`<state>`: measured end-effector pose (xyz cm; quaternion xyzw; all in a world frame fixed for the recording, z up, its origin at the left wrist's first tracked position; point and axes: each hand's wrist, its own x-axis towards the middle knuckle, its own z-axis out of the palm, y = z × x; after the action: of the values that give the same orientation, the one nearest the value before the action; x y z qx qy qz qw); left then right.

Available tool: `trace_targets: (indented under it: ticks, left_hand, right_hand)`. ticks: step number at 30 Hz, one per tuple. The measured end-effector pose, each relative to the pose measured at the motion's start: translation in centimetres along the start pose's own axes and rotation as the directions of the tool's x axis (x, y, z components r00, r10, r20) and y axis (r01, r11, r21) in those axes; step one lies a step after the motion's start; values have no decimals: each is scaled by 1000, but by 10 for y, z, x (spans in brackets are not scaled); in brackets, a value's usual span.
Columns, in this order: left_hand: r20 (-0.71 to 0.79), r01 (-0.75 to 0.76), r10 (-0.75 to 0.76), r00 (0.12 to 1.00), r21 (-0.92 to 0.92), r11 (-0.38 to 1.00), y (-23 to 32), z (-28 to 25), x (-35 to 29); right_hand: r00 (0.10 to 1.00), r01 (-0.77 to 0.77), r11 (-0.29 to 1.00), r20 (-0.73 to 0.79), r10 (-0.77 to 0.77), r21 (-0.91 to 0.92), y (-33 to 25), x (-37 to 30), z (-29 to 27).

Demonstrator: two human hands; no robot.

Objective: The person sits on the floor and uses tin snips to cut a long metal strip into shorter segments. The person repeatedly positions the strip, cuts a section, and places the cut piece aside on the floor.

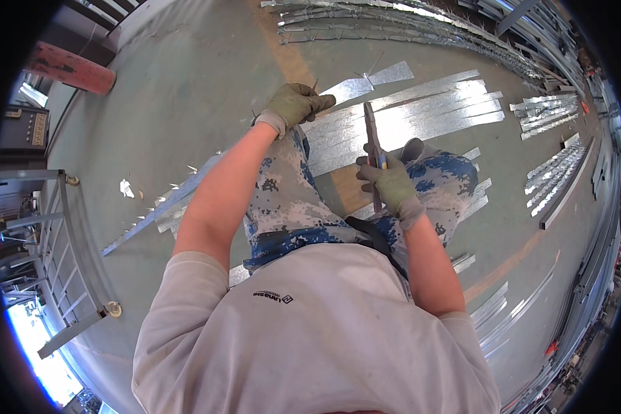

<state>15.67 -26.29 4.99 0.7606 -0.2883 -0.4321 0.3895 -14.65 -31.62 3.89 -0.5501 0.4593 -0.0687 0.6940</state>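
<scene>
My left hand, in an olive work glove, is closed over a shiny metal strip beside my left knee. Crossed thin spikes stand up from this strip, and another spike pokes out by my fingers. My right hand, gloved alike, grips a long, dark, rust-brown hand tool with a blue and yellow part; its exact kind is unclear. The tool's long end points away from me, above several flat bare metal strips laid side by side on the floor. Further left, a spiked strip passes behind my left forearm.
Long spiked strips lie at the far side. Bundles of short strips and a dark bar are at right. A metal frame on casters stands left, with a red cylinder beyond it. White scraps lie on the floor.
</scene>
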Motion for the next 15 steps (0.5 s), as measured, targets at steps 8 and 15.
trace_targets:
  ticks: [8,15]
  left_hand:
    - [-35,-20,22,999,72,997,1,4,0]
    - [-27,-8,10,1000,93,996,2,3,-2]
  right_hand:
    - [996,87,973,15,-86,-212,7,25,-15]
    - [990,124,941,-32,-141,-316,9,32,-13]
